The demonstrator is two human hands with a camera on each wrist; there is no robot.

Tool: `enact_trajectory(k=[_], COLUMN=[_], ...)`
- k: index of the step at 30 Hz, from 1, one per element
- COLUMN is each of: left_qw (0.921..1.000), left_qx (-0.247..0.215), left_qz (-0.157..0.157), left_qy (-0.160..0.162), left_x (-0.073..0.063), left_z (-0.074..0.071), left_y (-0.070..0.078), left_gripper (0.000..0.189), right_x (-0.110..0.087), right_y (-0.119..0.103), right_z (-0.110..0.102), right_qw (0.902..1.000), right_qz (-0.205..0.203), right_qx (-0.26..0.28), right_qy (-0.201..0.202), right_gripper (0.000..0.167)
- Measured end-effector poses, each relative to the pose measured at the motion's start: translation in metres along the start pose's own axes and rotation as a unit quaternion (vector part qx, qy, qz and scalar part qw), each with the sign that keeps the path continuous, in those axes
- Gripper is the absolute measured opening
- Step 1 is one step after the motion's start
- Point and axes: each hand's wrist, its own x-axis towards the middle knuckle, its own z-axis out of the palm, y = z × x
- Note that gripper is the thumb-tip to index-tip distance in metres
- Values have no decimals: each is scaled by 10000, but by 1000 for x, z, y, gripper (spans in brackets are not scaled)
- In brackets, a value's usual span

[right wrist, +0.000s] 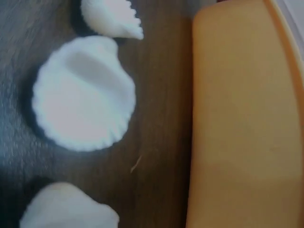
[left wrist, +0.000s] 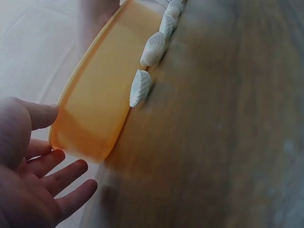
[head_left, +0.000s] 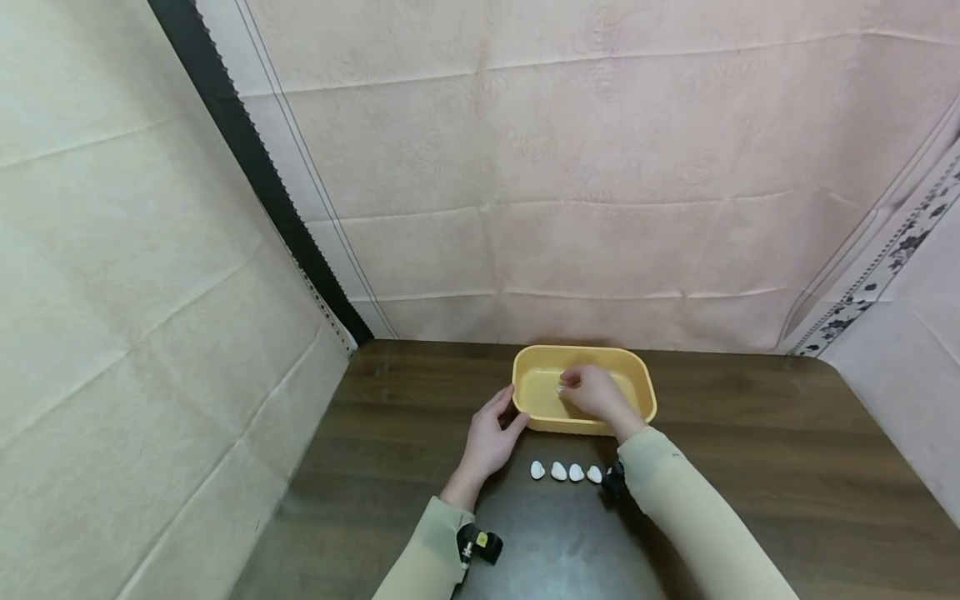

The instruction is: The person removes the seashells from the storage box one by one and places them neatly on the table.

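A yellow plastic tub (head_left: 643,398) stands on the table near its back edge. My left hand (head_left: 489,437) rests at the tub's left end, its thumb and fingertips against the corner; in the left wrist view the fingers (left wrist: 66,176) are spread loosely beside the wall. My right hand (head_left: 596,393) reaches over the tub's front rim, with fingertips together inside at a small white seashell (head_left: 560,388), mostly hidden by the fingers. In front of the tub several white ribbed seashells (head_left: 558,472) lie in a row. One scalloped shell (right wrist: 83,95) shows close up in the right wrist view.
The dark wooden table (head_left: 750,450) is backed by a pale cloth (head_left: 570,208), with more cloth hanging at the left (head_left: 150,350) and right. A black camera (head_left: 615,482) on the right wrist hangs beside the rightmost shell.
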Motion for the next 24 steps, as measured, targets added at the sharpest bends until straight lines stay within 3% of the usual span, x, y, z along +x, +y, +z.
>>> enact_trajectory(k=[4, 12, 19, 24], left_qw=[10000, 10000, 10000, 10000], left_qx=[15, -14, -15, -9], left_qz=[-31, 29, 11, -27], left_qy=[0, 37, 7, -15], left_x=[0, -1, -1, -1], left_z=[0, 0, 0, -1], left_y=[1, 1, 2, 2], left_gripper=[61, 60, 61, 61], right_x=[2, 1, 1, 3], right_y=[-3, -7, -6, -4], right_z=[3, 4, 4, 5], right_qw=[9990, 9980, 9984, 9992], right_qz=[112, 256, 263, 297], right_qx=[-416, -578, -486, -266], right_qy=[-84, -88, -73, -90], right_gripper=[23, 16, 5, 6])
